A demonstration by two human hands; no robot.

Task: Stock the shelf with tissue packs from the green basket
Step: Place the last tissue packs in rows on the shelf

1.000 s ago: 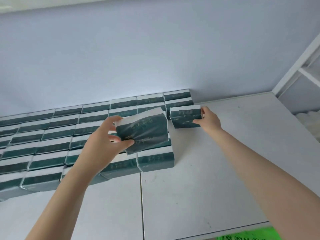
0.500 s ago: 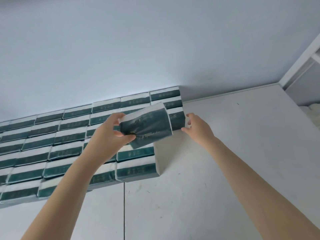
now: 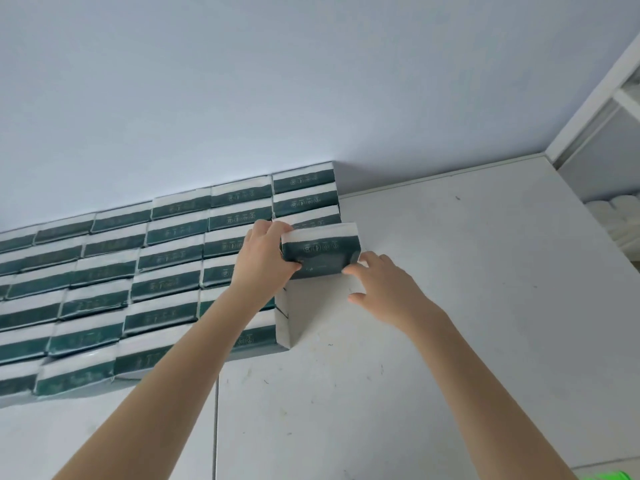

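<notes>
A dark green and white tissue pack (image 3: 320, 252) is held at the right end of the stacked packs (image 3: 162, 258) on the white shelf (image 3: 450, 306). My left hand (image 3: 265, 259) grips its left end, thumb under the front and fingers over the top. My right hand (image 3: 384, 285) touches the pack's lower right corner with its fingertips, the other fingers spread and relaxed. The pack sits on top of the right column, just in front of the packs at the back wall. A sliver of the green basket (image 3: 602, 476) shows at the bottom right edge.
Rows of like packs cover the shelf's left half up to the pale blue back wall (image 3: 277, 81). A white upright post (image 3: 595, 95) bounds the shelf on the right, with white rolls (image 3: 620, 216) behind it. The shelf's right half is bare.
My left hand has carried its pack to the right and set it on the right column. My right hand let go of the pack it placed earlier and now touches this one.
</notes>
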